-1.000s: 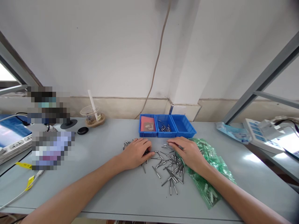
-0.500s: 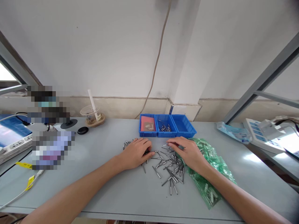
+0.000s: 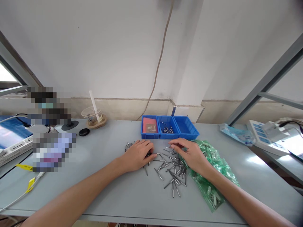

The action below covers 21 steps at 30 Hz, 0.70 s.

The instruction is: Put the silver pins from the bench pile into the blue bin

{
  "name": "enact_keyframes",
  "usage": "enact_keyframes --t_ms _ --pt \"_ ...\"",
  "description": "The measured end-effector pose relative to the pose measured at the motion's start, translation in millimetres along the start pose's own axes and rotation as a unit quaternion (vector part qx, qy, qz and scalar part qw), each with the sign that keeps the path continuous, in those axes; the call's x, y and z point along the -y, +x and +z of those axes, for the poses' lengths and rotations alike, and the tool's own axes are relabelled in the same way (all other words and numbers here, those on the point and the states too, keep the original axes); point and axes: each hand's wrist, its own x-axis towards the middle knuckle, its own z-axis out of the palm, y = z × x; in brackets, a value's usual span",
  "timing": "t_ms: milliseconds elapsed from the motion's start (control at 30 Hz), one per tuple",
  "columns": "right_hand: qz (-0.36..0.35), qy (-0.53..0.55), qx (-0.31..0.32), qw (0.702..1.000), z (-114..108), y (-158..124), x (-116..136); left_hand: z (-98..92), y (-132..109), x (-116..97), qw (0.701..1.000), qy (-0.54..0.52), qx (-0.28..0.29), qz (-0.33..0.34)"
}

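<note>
Pins (image 3: 176, 171), slim metal ones: where do they lie?

Mostly loose on the grey desk (image 3: 123, 198), scattered between the left hand (image 3: 138, 155) and the right hand (image 3: 188, 153). More poke out at the left hand's outer side, and some sit in the middle blue bin (image 3: 168, 136)

And the hands, what have they got?

The left is palm down, fingers bent over part of the heap; what it grips underneath, I cannot tell. The right has thumb and forefinger nearly together at the end of one pin, though I cannot tell whether they pinch it

Anything in the way?

A green plastic bag (image 3: 217, 160) crowds the right side, lying under that forearm and reaching close to the right-hand blue bin (image 3: 187, 137)

What else is about?

The left-hand blue bin (image 3: 149, 136) holds something pink with small pale pieces. Off to the left stand a clear cup (image 3: 86, 113) with a tilted white tube (image 3: 93, 102), a black disc (image 3: 84, 132) near it, and a power strip (image 3: 21, 144). Far right, a blue-and-clear packet (image 3: 236, 135) lies just beside another power strip (image 3: 259, 132)
</note>
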Motion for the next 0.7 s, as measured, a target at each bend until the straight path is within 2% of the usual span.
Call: enact_keyframes --t_ms 267,700 --pt "0.011 0.02 -0.001 1.0 0.1 0.7 1.2 0.6 -0.2 0.4 1.0 -0.003 -0.006 0.002" --pt "0.07 0.162 0.02 0.984 -3.3 3.9 -0.4 -0.4 0.6 -0.2 1.0 -0.003 0.004 0.0"
